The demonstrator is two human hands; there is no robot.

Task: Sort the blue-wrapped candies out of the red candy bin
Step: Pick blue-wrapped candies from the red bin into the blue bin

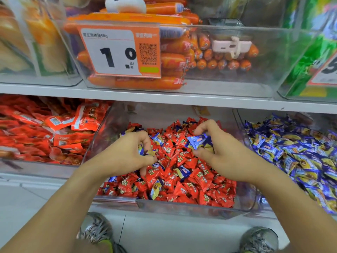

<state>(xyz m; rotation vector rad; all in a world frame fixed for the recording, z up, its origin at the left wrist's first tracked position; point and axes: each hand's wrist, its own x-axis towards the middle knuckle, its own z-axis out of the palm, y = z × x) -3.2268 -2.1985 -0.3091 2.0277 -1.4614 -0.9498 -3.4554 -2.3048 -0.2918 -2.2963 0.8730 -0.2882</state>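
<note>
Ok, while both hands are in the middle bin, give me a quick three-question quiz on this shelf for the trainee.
1. True or false: the right hand holds blue-wrapped candies.
2. Which bin are both hands working in? A) left, red packets B) middle, red candies C) right, blue candies
3. Fill in: the clear bin on the shelf directly above holds orange ____.

Key
1. True; the left hand also grips some.
2. B. Loose blue candies such as one near the front still lie among the red candies.
3. Sausages.
</note>
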